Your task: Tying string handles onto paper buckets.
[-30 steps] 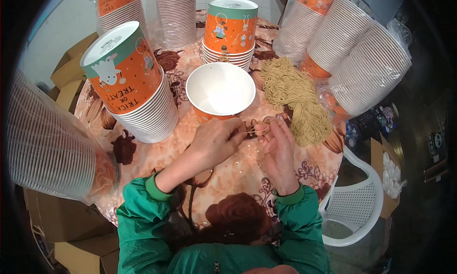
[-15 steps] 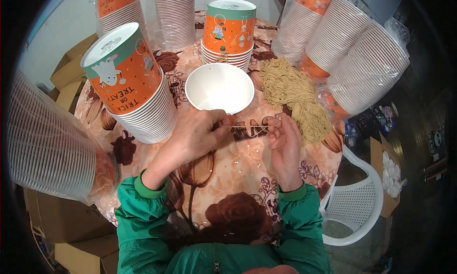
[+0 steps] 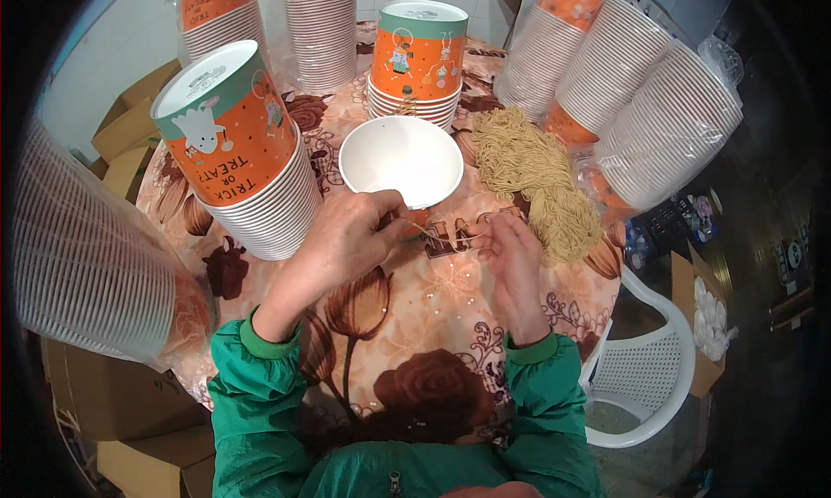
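Left hand (image 3: 351, 238): thumb and fingers closed in a pinch on a thin string (image 3: 426, 231). Right hand (image 3: 512, 260): palm partly turned up, fingertips drawn together on the same string. The string spans the gap between the hands, above the surface (image 3: 446, 325), just on the near side of the cup (image 3: 401, 156).

Cup: single, mouth up, white inside, orange outside. The left hand overlaps its near rim in this view; contact cannot be judged from this angle.

Yarn (image 3: 537, 182): tan, loosely bundled, lying right of the cup and just beyond the right hand.

Left of the cup: loose stack (image 3: 234, 143), bases up, top cup orange with a green band, pale rims below. Behind the cup: shorter stack (image 3: 417, 61), same print, also bases up. At the far left edge: tall wrapped stack (image 3: 95, 256), clear plastic, tilted in view. Right of the yarn: further wrapped stack (image 3: 671, 122), leaning in view.

Surface: floral cover, peach and brown, small pale specks near the hands. Sleeves (image 3: 260, 394): green, gathered cuffs. Right of the surface: white chair (image 3: 640, 372), perforated; beyond it, a brown carton (image 3: 684, 312) holding white items.
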`<state>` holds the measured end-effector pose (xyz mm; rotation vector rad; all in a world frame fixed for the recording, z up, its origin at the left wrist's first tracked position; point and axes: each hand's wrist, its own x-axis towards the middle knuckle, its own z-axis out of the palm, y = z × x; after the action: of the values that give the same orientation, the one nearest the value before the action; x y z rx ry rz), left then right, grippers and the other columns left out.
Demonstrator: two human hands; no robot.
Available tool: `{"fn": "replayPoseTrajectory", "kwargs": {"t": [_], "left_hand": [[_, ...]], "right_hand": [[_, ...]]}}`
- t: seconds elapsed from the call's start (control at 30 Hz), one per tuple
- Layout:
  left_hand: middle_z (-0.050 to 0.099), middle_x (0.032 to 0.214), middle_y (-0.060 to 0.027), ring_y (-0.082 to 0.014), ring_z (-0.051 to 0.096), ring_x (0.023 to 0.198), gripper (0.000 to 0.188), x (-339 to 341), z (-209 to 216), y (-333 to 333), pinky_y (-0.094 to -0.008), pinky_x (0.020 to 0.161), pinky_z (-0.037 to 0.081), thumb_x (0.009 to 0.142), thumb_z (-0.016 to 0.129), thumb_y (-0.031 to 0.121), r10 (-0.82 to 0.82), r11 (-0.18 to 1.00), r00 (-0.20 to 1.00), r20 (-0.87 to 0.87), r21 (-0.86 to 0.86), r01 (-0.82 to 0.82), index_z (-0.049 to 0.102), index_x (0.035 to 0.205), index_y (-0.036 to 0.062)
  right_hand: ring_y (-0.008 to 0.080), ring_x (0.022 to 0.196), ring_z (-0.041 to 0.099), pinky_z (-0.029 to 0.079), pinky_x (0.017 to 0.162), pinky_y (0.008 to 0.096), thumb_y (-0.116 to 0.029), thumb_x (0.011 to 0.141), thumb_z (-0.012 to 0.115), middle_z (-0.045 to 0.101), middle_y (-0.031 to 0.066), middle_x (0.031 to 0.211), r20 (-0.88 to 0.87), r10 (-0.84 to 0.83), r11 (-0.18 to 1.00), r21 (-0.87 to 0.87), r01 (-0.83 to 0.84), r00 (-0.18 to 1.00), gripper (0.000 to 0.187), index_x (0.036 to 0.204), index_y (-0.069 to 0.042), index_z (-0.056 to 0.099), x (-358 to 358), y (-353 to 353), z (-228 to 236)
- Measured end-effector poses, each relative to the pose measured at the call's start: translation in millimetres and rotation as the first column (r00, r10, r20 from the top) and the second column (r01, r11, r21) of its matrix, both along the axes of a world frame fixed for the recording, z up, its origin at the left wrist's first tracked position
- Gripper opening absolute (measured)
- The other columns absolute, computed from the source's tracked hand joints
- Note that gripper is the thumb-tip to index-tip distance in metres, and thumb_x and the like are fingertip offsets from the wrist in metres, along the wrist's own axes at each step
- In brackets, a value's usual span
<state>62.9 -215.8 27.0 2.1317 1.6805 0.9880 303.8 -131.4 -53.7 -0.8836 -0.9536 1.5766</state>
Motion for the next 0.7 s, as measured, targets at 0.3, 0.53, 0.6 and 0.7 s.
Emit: {"fn": "replayPoseTrajectory", "kwargs": {"t": [0.3,0.53,0.6,0.7], "left_hand": [[0.066,0.074,-0.0222,-0.0411,0.067,0.072,0.017,10.8,-15.3,1.8,-0.0509,0.063,0.049,0.083,0.07,0.018,0.055,0.975,0.988,-0.147,0.221,-0.022,0.068,0.078,0.0014],[0.068,0.074,-0.0194,-0.0404,0.069,0.074,0.013,33.4,-16.2,-2.1,-0.0526,0.063,0.051,0.084,0.065,0.015,0.004,0.996,0.989,-0.146,-0.085,-0.017,0.065,0.083,0.0016],[0.068,0.074,-0.019,-0.0401,0.069,0.075,0.012,35.3,-20.6,-0.6,-0.0527,0.064,0.051,0.085,0.064,0.014,-0.009,0.993,0.989,-0.15,-0.12,-0.009,0.065,0.085,0.002],[0.069,0.082,-0.0198,-0.0413,0.068,0.08,0.021,36.6,-23.9,0.6,-0.0502,0.068,0.052,0.086,0.07,0.023,-0.039,0.982,0.983,-0.182,-0.188,0.004,0.065,0.09,0.0036]], "right_hand": [[0.0214,0.096,0.065,0.051,0.078,0.0308,-0.002,0.092,0.064,0.064,0.0116,0.102,0.655,-0.31,0.734,0.625,-0.265,0.689,0.015,0.108,0.0,0.065,-7.0,-11.1,0.6],[0.0139,0.107,0.063,0.05,0.09,0.0275,0.001,0.095,0.06,0.062,0.0092,0.119,0.295,0.267,0.841,0.394,-0.371,0.918,0.034,0.128,0.002,0.054,-24.5,-40.8,-6.5],[0.0136,0.108,0.062,0.05,0.091,0.0275,0.001,0.095,0.059,0.062,0.0087,0.12,0.253,0.326,0.854,0.335,-0.398,0.911,0.034,0.129,0.002,0.053,-25.2,-42.2,-4.7],[0.0116,0.105,0.062,0.05,0.089,0.0258,0.001,0.096,0.059,0.063,0.0077,0.118,0.201,0.378,0.867,0.267,-0.422,0.904,0.033,0.128,0.001,0.053,-25.7,-40.7,-9.5]]}}
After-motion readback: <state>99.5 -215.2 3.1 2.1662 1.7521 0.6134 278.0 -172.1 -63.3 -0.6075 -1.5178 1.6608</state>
